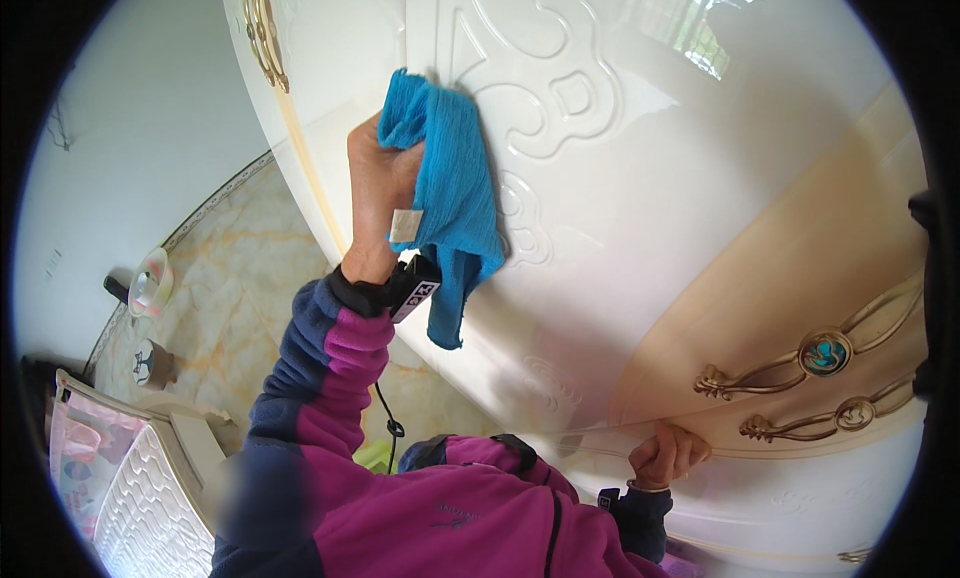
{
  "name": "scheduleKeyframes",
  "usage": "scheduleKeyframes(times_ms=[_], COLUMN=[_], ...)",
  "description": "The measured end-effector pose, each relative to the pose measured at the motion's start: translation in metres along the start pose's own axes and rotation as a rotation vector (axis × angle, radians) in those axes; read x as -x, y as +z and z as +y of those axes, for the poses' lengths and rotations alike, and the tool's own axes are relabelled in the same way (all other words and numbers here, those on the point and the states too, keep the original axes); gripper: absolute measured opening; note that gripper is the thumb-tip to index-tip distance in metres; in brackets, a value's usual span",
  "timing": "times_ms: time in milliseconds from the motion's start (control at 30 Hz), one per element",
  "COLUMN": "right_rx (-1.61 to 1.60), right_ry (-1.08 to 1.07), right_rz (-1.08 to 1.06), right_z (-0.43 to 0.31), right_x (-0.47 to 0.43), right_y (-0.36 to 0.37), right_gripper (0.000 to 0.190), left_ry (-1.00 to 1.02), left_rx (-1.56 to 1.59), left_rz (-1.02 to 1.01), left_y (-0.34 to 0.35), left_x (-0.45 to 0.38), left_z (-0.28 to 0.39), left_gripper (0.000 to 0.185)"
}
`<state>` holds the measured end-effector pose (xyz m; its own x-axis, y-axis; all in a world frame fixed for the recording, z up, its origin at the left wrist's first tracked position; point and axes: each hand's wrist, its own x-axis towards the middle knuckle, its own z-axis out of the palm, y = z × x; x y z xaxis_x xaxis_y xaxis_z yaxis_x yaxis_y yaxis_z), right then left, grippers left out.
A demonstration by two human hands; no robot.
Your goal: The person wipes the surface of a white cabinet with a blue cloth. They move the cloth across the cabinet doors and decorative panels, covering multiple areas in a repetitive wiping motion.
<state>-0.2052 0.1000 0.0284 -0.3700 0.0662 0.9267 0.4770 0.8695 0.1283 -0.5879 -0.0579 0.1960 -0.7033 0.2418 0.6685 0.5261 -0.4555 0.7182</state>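
My left hand (375, 180) grips a bunched blue cloth (461, 173) with a small white tag. The cloth lies against a glossy white wardrobe door (675, 225) with raised scroll mouldings, and its lower end hangs loose. A dark band with a black device circles my left wrist. Lower right, my right hand (670, 454) has curled fingers against the wardrobe front, close to a seam between panels. Whether those fingers grip an edge cannot be told. Two ornate gold-coloured handles, one with a blue-green inset (825, 353) and another (855, 413), sit just right of that hand.
Another gold-coloured handle (262, 38) is at upper left on the wardrobe. Marbled floor tiles (232, 278) run beside a white wall. On them stand a translucent basin (151, 282) and a small stool with a cat picture (154, 364). A white quilted mattress (154, 514) lies at lower left.
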Motion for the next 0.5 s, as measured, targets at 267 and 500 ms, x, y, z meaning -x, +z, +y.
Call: scheduleKeyframes(times_ms=[267, 500], right_rx=[0.0, -0.005], right_ry=[0.003, 0.004], right_rz=[0.018, 0.013], right_z=[0.0, -0.003], right_x=[0.001, -0.001], right_y=[0.001, 0.002], right_gripper=[0.021, 0.02], left_ry=[-0.027, -0.026], left_rx=[0.07, -0.031], left_rz=[-0.136, -0.137], left_y=[0.025, 0.034], left_x=[-0.009, 0.009], left_z=[0.036, 0.039], left_gripper=[0.01, 0.009])
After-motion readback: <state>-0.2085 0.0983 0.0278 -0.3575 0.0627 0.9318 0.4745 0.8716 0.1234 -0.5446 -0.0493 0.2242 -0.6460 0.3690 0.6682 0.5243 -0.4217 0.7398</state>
